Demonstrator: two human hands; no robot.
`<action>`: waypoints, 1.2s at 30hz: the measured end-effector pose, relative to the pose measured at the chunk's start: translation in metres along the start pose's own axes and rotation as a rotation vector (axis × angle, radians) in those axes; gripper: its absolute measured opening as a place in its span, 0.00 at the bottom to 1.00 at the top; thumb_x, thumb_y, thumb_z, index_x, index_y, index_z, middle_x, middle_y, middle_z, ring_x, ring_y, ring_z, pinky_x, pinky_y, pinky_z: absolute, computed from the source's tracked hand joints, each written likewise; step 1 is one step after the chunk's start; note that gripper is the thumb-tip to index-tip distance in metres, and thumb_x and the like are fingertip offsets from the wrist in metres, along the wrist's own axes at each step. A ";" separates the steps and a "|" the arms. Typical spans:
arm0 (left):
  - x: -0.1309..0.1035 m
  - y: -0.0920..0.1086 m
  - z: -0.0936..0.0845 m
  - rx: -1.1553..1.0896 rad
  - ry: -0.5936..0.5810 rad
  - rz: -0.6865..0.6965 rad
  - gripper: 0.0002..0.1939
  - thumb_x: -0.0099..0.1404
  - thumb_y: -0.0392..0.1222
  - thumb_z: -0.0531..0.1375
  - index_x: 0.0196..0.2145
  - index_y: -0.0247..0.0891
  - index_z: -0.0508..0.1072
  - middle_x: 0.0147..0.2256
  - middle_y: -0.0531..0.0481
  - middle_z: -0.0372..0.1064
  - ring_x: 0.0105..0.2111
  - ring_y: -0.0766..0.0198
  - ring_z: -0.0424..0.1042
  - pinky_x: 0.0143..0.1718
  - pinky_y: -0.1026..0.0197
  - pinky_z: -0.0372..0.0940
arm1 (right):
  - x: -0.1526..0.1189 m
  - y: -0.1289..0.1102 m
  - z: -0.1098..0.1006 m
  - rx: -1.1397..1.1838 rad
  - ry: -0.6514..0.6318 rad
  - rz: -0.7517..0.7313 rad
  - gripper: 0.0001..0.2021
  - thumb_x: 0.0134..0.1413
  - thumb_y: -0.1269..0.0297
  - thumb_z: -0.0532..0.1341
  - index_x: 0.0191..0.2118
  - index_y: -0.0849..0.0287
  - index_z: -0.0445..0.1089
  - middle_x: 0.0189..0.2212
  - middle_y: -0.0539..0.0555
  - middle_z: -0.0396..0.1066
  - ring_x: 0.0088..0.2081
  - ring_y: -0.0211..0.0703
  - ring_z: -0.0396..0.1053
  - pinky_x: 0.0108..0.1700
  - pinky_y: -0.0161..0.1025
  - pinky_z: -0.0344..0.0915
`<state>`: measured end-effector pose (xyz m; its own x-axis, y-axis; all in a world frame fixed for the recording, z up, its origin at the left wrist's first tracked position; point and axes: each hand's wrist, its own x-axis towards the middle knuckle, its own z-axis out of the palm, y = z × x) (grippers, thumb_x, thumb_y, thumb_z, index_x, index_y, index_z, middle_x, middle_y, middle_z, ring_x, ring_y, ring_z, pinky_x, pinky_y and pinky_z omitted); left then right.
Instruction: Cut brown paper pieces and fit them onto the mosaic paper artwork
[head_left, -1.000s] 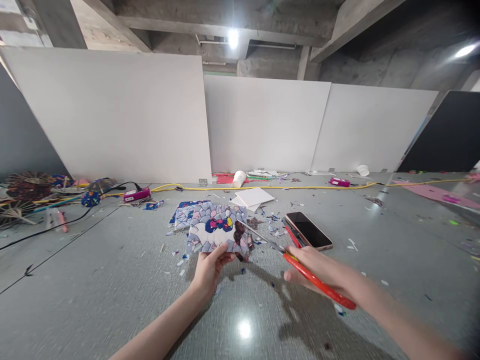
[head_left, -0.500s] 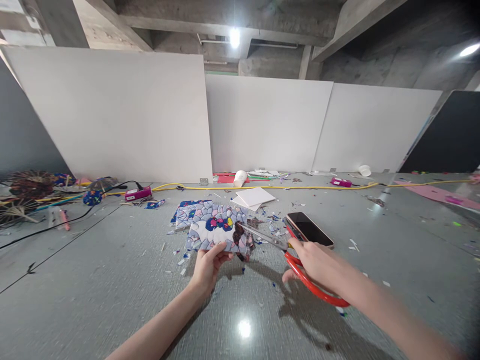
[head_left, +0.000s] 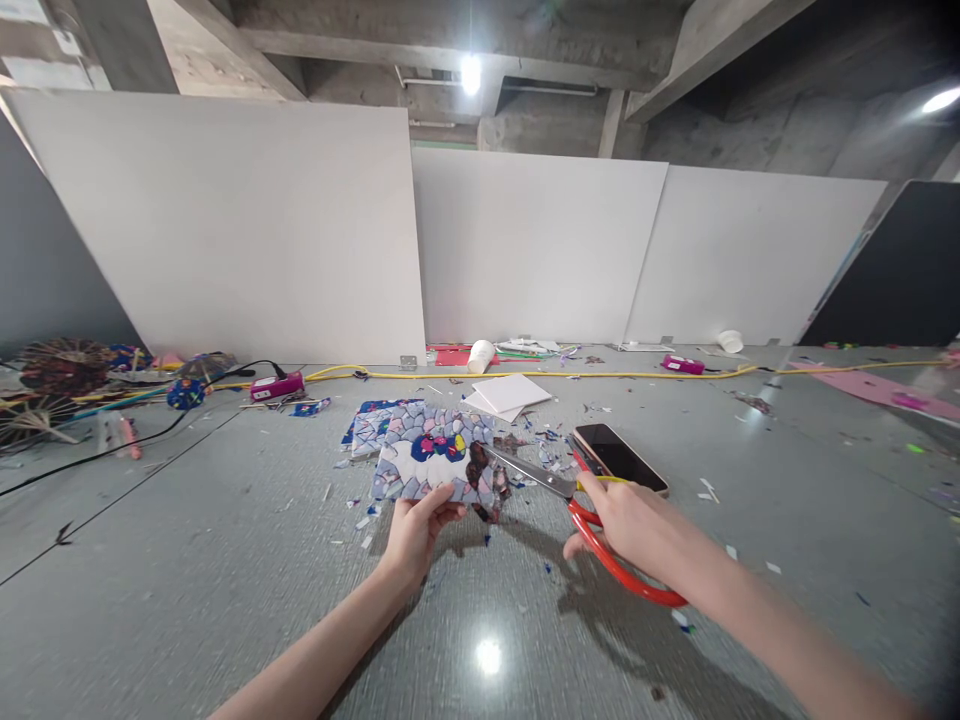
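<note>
My left hand (head_left: pixel 420 530) pinches the lower edge of a patterned card (head_left: pixel 435 470), thumb on top. The card carries a grey-blue mosaic, a white area and a dark blue shape with coloured spots. A dark brown patterned scrap (head_left: pixel 495 492) sticks out past its right edge. In my right hand (head_left: pixel 626 520) is a pair of red-handled scissors (head_left: pixel 536 475); the blades point left and their tips reach the card's right edge. Behind the held card lie more patterned cards (head_left: pixel 367 425). A phone (head_left: pixel 619 458) rests just beyond my right hand.
Scraps litter the grey surface (head_left: pixel 487 600). White cards (head_left: pixel 512 396) lie further back, near a paper cup (head_left: pixel 481 356). A yellow cable (head_left: pixel 600 376) runs across before the white panels (head_left: pixel 536 250). Magenta devices (head_left: pixel 276 387) and small paper umbrellas (head_left: pixel 60 370) sit to the left.
The scissors' handles have come slightly closer together and the right hand has shifted very little. My left hand and the card stay in place.
</note>
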<state>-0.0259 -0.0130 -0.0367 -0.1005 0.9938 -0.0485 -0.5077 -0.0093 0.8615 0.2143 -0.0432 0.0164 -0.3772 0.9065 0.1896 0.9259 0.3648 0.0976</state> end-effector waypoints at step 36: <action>0.002 -0.001 -0.001 -0.035 0.025 -0.006 0.08 0.42 0.36 0.65 0.18 0.32 0.68 0.17 0.53 0.67 0.16 0.68 0.66 0.21 0.66 0.63 | 0.000 0.015 0.003 0.068 0.021 -0.032 0.36 0.42 0.39 0.53 0.50 0.64 0.60 0.33 0.61 0.70 0.30 0.52 0.70 0.30 0.41 0.61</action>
<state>-0.0266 -0.0116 -0.0385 -0.1188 0.9907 -0.0665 -0.5381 -0.0080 0.8428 0.2281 -0.0367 0.0154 -0.4060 0.8900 0.2077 0.9125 0.4074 0.0378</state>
